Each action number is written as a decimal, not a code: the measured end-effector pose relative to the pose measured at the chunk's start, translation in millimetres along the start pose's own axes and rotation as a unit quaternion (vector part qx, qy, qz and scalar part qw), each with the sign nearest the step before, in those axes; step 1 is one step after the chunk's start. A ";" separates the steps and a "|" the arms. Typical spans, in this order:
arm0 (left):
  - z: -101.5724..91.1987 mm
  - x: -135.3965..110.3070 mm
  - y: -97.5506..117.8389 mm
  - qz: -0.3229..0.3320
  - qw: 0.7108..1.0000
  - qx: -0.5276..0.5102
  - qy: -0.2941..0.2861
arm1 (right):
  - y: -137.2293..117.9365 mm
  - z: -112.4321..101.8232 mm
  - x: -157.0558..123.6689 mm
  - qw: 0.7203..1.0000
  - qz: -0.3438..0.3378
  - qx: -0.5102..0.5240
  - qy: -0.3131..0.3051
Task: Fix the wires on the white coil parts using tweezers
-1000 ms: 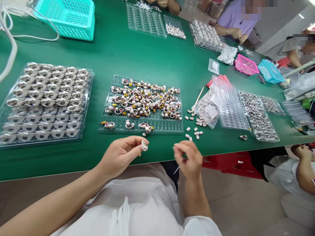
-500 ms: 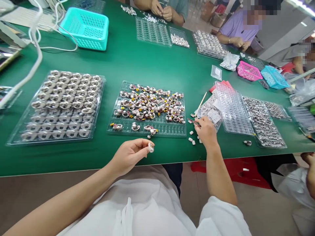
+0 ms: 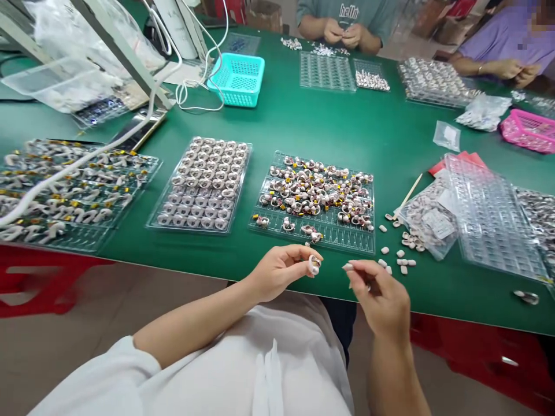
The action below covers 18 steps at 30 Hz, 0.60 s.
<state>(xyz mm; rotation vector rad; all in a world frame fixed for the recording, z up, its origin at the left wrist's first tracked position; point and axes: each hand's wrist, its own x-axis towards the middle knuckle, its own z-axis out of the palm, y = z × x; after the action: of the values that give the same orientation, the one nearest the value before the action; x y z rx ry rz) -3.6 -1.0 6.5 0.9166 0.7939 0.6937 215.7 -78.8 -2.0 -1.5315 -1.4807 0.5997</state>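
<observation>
My left hand (image 3: 281,271) pinches a small white ring-shaped part (image 3: 314,266) between thumb and forefinger, just in front of the middle tray. To its right, my right hand (image 3: 384,294) holds a small white cap (image 3: 348,266) at its fingertips, a short gap from the ring-shaped part. Something small and shiny shows below the right fingers; I cannot make out what it is. The clear middle tray (image 3: 347,238) carries many similar ring-shaped parts with yellow tabs. Loose white caps (image 3: 400,253) lie on the green table right of it.
A tray of white rings (image 3: 208,173) stands left, and another loaded tray (image 3: 104,231) lies beyond it. A turquoise basket (image 3: 237,104), bagged parts (image 3: 433,222), a stick (image 3: 411,190) and a clear tray (image 3: 481,214) surround the work area. A co-worker's hands (image 3: 342,33) are across the table.
My right hand has moved from the loose caps, where it held tweezers, back toward my left hand with a white cap. The view has swung left; my left hand still holds the ring-shaped part.
</observation>
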 end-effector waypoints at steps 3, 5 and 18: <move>2.3 -1.8 0.9 -0.011 1.000 -0.011 -0.002 | -9.4 26.1 -12.5 0.996 0.022 0.087 0.008; 1.6 -2.6 1.3 -0.011 1.000 -0.014 -0.004 | -11.8 37.0 -16.1 0.990 0.026 0.136 0.011; -3.6 -3.0 -2.4 -0.011 1.000 -0.022 -0.003 | -19.8 57.4 -7.1 0.962 0.062 0.265 -0.008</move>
<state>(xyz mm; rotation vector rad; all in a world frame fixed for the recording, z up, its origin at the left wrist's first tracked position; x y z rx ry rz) -7.8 -3.0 4.0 0.8690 0.7799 0.6866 156.2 -72.7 -14.6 -1.1991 -1.1165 0.9938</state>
